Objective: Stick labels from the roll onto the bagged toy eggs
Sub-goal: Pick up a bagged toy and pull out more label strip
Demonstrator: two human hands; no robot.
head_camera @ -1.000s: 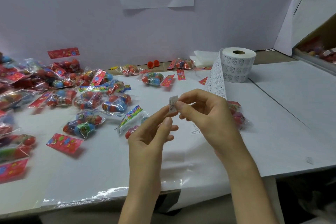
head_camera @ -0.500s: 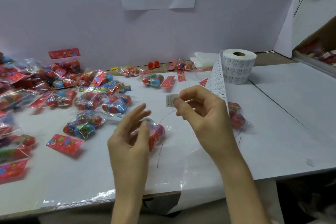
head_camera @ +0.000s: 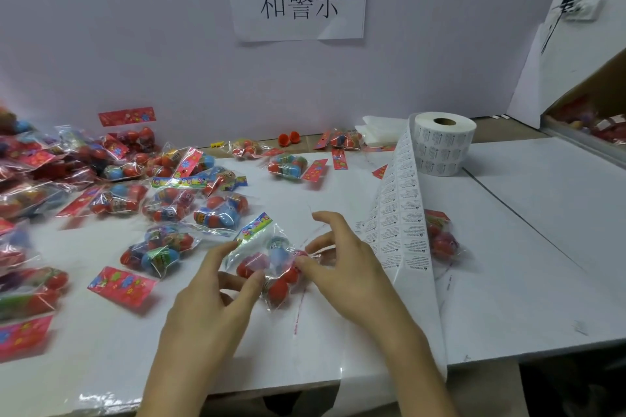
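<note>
My 2 hands are close together over 1 bag of toy eggs, which lies on the white table right in front of me, its printed header pointing away and to the left. My left hand grips the bag's left side, forefinger laid along the top edge and thumb against the red egg, so the slippery film does not slide when it is pushed on. My right hand comes in from the other side. Its thumb tip touches the film near the middle of the bag, while the other fingers are bent and lifted above it. I cannot tell whether they pinch the film or only hover, and I cannot see the label itself; if it is there, my fingertips hide it.

The label roll stands on end at the back right, well apart from the bag, and its strip of labels runs toward me and hangs over the table's front edge, just beside my right wrist. I judge it is laid that way so that the next label is always within reach. A second bag lies partly under the strip. The pile of bagged eggs sits to my left, near enough to draw from, with a loose red header card in front.
</note>
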